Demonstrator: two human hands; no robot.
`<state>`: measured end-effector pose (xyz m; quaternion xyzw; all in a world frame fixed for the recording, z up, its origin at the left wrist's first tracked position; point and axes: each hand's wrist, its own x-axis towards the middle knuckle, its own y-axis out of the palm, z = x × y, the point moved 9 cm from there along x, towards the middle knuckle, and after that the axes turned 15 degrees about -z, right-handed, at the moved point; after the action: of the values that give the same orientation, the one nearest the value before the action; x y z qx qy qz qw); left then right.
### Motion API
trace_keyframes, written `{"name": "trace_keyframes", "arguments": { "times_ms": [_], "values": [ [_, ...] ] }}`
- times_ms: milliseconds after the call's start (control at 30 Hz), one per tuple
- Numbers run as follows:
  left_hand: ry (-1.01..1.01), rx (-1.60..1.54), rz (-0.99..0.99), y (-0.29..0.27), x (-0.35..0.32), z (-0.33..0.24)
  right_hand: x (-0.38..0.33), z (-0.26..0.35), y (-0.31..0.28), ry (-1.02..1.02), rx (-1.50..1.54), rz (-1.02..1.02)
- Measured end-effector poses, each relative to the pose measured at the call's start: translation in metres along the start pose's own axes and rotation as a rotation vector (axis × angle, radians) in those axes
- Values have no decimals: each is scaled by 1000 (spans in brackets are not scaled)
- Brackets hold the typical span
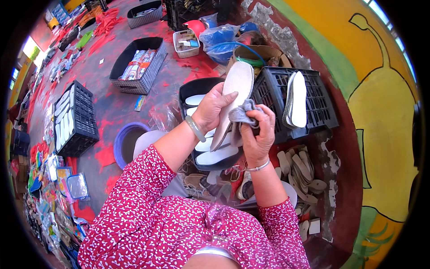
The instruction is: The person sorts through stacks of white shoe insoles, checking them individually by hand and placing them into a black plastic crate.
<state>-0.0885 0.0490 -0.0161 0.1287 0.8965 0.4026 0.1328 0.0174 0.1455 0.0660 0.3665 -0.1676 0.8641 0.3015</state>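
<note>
Around us the red and grey floor (pixel 112 107) is crowded: at 3 o'clock from our hands stands a black crate (pixel 313 107) with pale insoles standing on edge in it, at 6 o'clock a dark oval tub (pixel 190 89) holds more insoles lying flat, and at 4 o'clock a loose heap of tan soles (pixel 302 168) lies on the floor. Further off, at 9 o'clock, sit a second black crate (pixel 80 121) and a blue bucket (pixel 123 143); at 11 o'clock is a grey woven basket (pixel 152 62). Nothing stands between us and our work. Our left hand (pixel 210 110) is closed on the pale insole (pixel 235 89), thumb laid across its face, held up over the tub. Its long axis runs from 7 to 1 o'clock, rounded toe pointing to 1. Our right hand (pixel 260 130) grips a bunched grey cloth (pixel 242 114) pressed against the insole's lower edge.
</note>
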Motion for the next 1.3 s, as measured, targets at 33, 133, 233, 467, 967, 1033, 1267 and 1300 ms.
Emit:
{"name": "trace_keyframes", "arguments": {
  "times_ms": [33, 133, 233, 467, 967, 1033, 1267, 1300],
  "values": [
    [-14, 37, 15, 5, -3, 2, 4, -2, -6, 7, -11, -53],
    [-72, 154, 32, 5, -9, 10, 13, -17, -19, 63, -11, -111],
    [-136, 245, 130, 11, -16, 21, 23, -38, -36, 181, 73, -176],
    [-408, 502, 436, 23, -52, 50, 31, -80, -59, 601, 395, -278],
    [-872, -254, 500, 21, -67, 70, -7, -92, 9, 1145, 752, 286],
    [-997, -298, 549, 23, -83, 84, -14, -93, 14, 1192, 718, 384],
    [-750, 147, 213, 9, -61, 84, -16, -119, -10, 1243, 486, 269],
    [-732, 68, 167, 16, -59, 72, -15, -124, -12, 1242, 461, 234]
  ]
}}
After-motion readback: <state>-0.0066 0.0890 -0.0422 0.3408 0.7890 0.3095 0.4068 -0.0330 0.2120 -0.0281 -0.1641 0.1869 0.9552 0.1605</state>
